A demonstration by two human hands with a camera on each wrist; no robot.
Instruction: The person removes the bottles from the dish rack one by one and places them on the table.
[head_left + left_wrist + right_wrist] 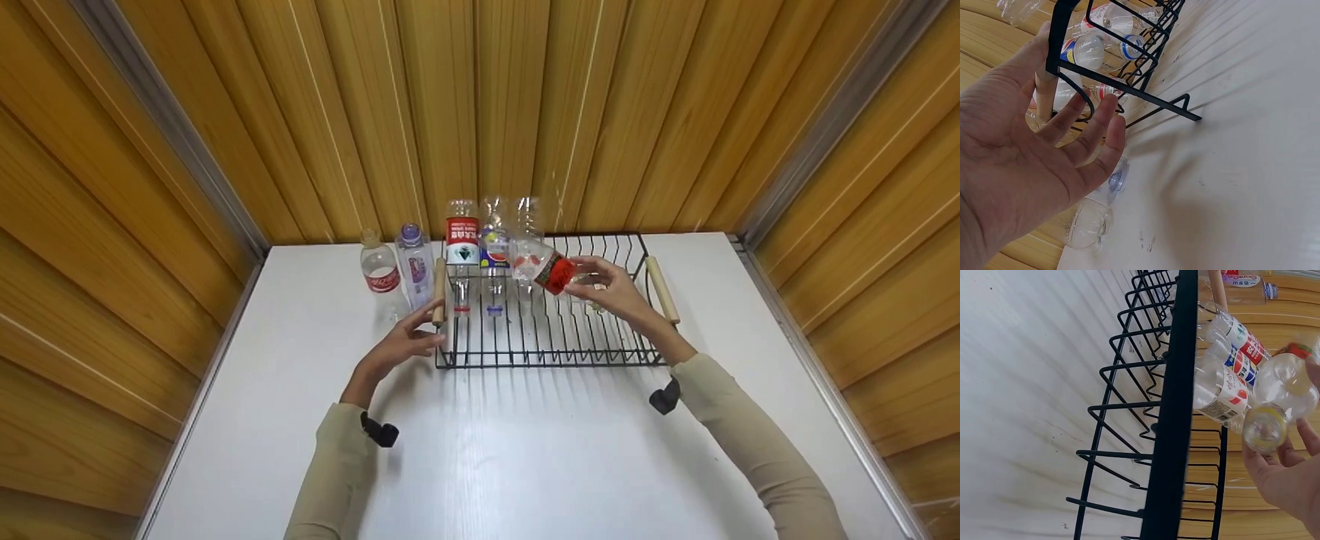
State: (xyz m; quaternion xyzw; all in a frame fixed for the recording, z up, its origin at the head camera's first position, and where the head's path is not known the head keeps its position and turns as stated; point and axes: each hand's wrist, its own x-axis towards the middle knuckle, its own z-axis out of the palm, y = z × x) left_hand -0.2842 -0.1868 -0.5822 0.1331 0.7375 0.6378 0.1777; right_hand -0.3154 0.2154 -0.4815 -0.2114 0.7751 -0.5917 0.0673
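Note:
My right hand (611, 289) grips a clear plastic bottle (534, 259) with a red and green label and tilts it above the black wire rack (555, 352). In the right wrist view, its open mouth with a yellow ring (1266, 427) points toward the camera. Beside the held bottle, three clear bottles stand upside down in the rack: one with a red and white label (463, 240), one with a purple label (495, 247), and a third (527, 214) partly hidden. At the rack's left wooden handle (439, 281), my left hand (397, 346) touches it with loosely bent fingers.
Left of the rack, a bottle with a red label (382, 277) and a purple-capped bottle (415, 266) stand upright on the white table (480, 450). A second wooden handle (661, 289) tops the rack's right end. Wood-patterned walls (465, 112) enclose the back and sides.

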